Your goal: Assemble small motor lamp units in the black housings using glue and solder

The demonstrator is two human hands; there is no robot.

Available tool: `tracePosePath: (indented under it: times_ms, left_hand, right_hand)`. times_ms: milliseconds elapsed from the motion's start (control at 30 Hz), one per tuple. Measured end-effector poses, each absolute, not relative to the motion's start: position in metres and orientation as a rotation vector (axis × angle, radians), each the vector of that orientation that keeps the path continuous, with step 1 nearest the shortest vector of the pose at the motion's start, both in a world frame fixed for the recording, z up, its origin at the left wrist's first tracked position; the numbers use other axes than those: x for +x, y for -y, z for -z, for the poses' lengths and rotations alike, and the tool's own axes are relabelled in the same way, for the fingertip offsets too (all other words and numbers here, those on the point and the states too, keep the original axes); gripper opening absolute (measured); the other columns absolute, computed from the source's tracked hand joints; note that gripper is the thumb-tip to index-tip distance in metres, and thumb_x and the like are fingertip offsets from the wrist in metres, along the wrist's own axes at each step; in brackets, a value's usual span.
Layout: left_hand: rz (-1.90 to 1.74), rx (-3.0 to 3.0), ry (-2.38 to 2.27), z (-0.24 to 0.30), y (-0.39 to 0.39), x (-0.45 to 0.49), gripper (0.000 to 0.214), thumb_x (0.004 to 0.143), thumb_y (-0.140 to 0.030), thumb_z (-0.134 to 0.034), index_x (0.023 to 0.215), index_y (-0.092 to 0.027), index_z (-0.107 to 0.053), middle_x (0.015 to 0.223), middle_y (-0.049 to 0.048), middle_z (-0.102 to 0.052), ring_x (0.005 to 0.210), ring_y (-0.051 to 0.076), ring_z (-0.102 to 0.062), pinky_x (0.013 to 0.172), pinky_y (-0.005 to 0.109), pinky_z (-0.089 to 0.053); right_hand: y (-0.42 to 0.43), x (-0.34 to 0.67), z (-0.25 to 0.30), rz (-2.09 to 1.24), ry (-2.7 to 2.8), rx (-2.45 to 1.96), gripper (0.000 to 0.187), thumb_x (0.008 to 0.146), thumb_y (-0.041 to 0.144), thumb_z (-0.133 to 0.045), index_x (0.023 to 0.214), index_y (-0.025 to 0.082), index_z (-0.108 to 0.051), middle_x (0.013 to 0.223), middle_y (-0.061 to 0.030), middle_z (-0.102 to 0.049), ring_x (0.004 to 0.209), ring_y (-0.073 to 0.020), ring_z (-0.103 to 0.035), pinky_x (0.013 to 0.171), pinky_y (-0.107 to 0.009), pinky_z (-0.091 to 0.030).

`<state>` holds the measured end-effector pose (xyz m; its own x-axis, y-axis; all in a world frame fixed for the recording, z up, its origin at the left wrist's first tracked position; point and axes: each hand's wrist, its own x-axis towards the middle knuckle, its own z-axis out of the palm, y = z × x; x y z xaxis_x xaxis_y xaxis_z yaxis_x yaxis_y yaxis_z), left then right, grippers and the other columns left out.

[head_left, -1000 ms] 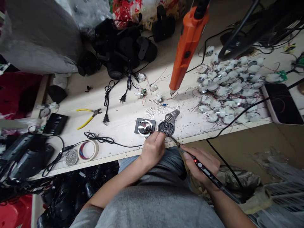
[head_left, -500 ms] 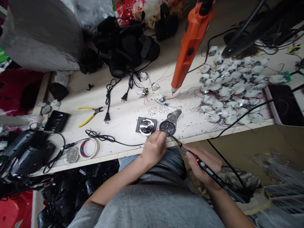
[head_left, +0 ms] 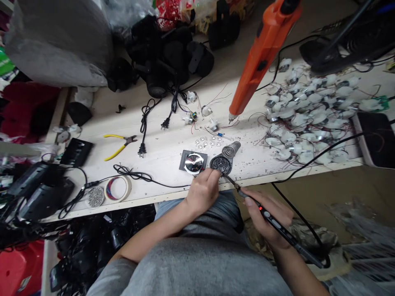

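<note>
My right hand (head_left: 268,211) grips a black soldering iron (head_left: 279,228) with a red light on its handle. The iron's tip points up and left, meeting the front of a round black dish (head_left: 221,165) filled with dark bits. My left hand (head_left: 203,189) is closed in a pinch close to the iron's tip; whatever its fingers hold is hidden. Just behind that hand sits a dark square part with a shiny round disc (head_left: 194,163). A coiled metal iron holder (head_left: 231,150) adjoins the dish.
An orange electric screwdriver (head_left: 256,61) hangs over the bench (head_left: 166,164). Many small white motors (head_left: 302,115) with thin wires are heaped at right, near a phone (head_left: 378,137). Yellow-handled cutters (head_left: 119,147), a tape roll (head_left: 117,188) and black cords (head_left: 135,174) lie left.
The view has shifted slightly, so the bench things sit a little further right. Both hands keep nearly the same pose at the dish.
</note>
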<state>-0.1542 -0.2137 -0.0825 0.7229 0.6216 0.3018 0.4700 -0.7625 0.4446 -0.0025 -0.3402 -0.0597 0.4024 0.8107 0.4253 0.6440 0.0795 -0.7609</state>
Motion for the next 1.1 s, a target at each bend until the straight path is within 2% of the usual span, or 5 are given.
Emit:
tracePosePath:
  times_ms: [200,500,1100]
  left_hand:
    - [-0.628,2.575,-0.852,0.0835,0.2139,-0.1542,0.019,0.091,-0.005,-0.043,0.085,-0.022,-0.051,0.076,0.0014,-0.057,0.067,0.014,-0.055,0.063,0.023,-0.045]
    - [-0.674,2.542,-0.823,0.0817,0.2134,-0.1533,0.018,0.092,-0.007,-0.043,0.087,-0.021,-0.051,0.076,0.0021,-0.06,0.07,0.016,-0.058,0.064,0.025,-0.046]
    - [-0.658,2.534,-0.833,0.083,0.2123,-0.1535,0.018,0.093,-0.006,-0.044,0.086,-0.022,-0.052,0.077,0.0019,-0.06,0.071,0.015,-0.058,0.065,0.025,-0.045]
  right_hand:
    - [0.3406,-0.0007,0.0663,-0.137,1.323,-1.569,0.024,0.092,0.012,-0.061,0.108,0.022,-0.076,0.09,-0.003,-0.079,0.069,-0.0153,-0.074,0.069,-0.026,-0.063]
    - [0.3434,0.0008,0.065,-0.226,1.36,-1.638,0.025,0.092,0.011,-0.061,0.111,0.021,-0.075,0.093,-0.0043,-0.079,0.072,-0.0157,-0.075,0.07,-0.025,-0.064]
    - [0.343,-0.0048,0.0649,-0.241,1.216,-1.671,0.02,0.092,0.015,-0.064,0.105,0.023,-0.077,0.095,-0.0027,-0.08,0.072,-0.0149,-0.076,0.075,-0.025,-0.064]
